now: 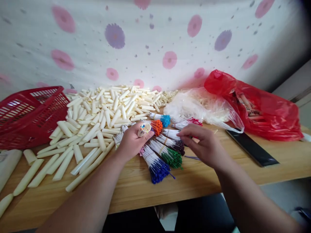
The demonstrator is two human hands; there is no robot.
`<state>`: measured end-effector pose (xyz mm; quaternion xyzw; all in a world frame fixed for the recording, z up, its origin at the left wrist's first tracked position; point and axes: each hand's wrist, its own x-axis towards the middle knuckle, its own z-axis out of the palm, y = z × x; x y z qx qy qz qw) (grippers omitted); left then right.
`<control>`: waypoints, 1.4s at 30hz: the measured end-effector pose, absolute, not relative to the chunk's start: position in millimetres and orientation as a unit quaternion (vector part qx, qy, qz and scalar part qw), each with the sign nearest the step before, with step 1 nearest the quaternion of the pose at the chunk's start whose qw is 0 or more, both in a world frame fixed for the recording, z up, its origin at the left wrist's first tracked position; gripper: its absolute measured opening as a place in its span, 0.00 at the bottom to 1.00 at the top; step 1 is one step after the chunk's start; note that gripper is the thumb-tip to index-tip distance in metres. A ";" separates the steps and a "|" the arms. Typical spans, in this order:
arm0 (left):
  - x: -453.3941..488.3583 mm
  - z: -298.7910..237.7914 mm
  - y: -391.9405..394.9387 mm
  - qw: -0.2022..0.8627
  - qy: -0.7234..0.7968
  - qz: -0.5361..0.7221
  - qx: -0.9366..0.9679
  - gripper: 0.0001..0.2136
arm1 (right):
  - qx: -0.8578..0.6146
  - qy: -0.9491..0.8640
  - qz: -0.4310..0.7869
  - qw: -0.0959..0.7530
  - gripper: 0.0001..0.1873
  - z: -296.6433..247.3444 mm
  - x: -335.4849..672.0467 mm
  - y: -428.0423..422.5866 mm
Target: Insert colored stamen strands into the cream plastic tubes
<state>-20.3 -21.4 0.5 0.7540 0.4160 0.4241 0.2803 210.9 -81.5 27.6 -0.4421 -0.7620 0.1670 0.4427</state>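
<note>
My left hand (pixel 132 140) is wrapped round a short cream tube (pixel 143 130), whose upper end faces me and shows small coloured tips inside. My right hand (pixel 201 142) is closed in a pinch over the bundles; what sits between its fingertips is too small to make out. Between the hands lie banded bundles of thin white sticks with coloured ends: a blue bundle (pixel 157 168), a green bundle (pixel 170 153), a dark brown bundle (pixel 173 144), a white bundle (pixel 171 133), an orange bundle (pixel 156 126), a light blue bundle (pixel 164 119) and a red bundle (pixel 187 123).
A large heap of cream tubes (pixel 107 110) covers the left and back of the wooden table (pixel 145 197). A red plastic basket (pixel 31 116) stands at far left. On the right are a clear plastic bag (pixel 191 103), a red bag (pixel 272 110) and a black phone (pixel 252 147).
</note>
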 end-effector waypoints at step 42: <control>-18.1 1.1 -22.6 0.315 0.376 0.363 0.792 0.08 | -0.466 -0.850 0.148 0.197 0.07 62.2 205.7 -67.8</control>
